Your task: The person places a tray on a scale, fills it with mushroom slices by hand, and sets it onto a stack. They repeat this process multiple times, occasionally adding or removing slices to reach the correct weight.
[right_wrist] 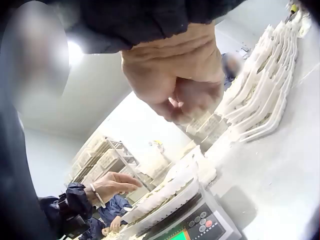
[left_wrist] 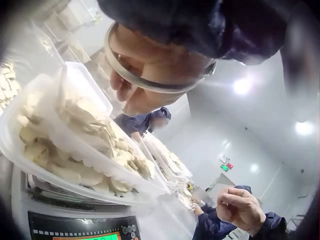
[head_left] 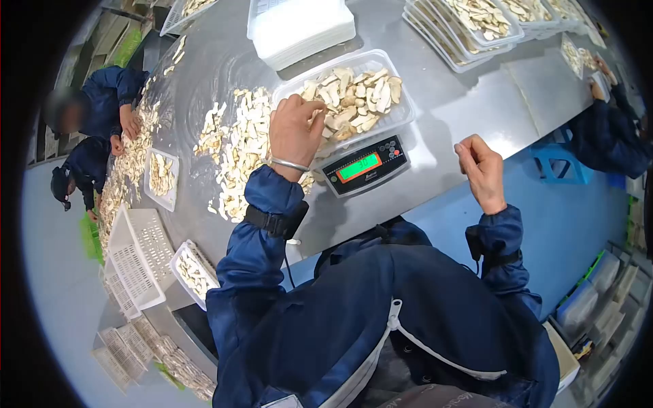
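My left hand (head_left: 294, 132) hovers at the left side of a clear plastic tray (head_left: 407, 109), palm down, with a bracelet on the wrist. Its fingers look relaxed, and nothing shows between them in the right wrist view. Pale mushroom slices (head_left: 371, 95) are heaped in the tray, which sits on a digital scale (head_left: 364, 166) with a lit green display. To the right of the scale, my right hand (head_left: 483, 173) is held near the table edge, its fingers loosely curled around nothing visible.
Loose mushroom slices (head_left: 248, 129) spread over the metal table left of the tray. Behind it stand stacked white trays (head_left: 303, 37); filled trays (head_left: 469, 47) are stacked at back right. White baskets (head_left: 139, 255) sit left, a blue stool (head_left: 561, 163) right. Other people work at both sides.
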Demonstrator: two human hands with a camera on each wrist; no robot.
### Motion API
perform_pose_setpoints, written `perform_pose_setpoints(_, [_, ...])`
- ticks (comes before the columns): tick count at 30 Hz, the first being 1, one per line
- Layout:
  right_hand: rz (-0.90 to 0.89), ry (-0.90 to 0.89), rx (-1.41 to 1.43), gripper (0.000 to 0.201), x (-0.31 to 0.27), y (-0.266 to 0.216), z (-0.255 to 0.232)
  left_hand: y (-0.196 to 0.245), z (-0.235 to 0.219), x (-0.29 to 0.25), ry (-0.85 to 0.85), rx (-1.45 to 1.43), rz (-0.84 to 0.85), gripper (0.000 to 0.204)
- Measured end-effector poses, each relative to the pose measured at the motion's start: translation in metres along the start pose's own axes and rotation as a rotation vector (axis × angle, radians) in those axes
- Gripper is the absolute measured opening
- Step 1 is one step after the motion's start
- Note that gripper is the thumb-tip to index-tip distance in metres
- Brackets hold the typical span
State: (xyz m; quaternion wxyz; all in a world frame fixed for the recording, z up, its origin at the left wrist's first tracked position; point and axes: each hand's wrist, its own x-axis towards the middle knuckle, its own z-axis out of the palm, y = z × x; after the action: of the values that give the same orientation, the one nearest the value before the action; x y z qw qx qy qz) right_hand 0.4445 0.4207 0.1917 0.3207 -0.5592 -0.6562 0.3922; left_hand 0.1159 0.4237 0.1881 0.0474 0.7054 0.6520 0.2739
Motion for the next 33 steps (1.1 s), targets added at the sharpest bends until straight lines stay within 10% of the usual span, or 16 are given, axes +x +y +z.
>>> perform_pose_setpoints(8, [-0.012, 0.149, 0.013, 0.036, 0.028, 0.031, -0.012, 0.004, 0.02, 0.017, -0.127, 0.114, -0.02, 0.017])
perform_pose_setpoints(10, [-0.386, 0.202, -0.122, 0.036, 0.048, 0.025, -0.014, 0.002, 0.022, 0.019, -0.159, 0.138, -0.036, 0.02])
perform_pose_setpoints(21, [-0.098, 0.13, 0.081, 0.044, 0.055, 0.021, -0.014, -0.004, 0.028, 0.024, -0.172, 0.072, -0.044, 0.016])
perform_pose_setpoints(33, [-0.309, 0.116, 0.056, 0.039, 0.063, 0.0, -0.004, 0.016, -0.025, -0.003, -0.166, -0.345, -0.257, 0.01])
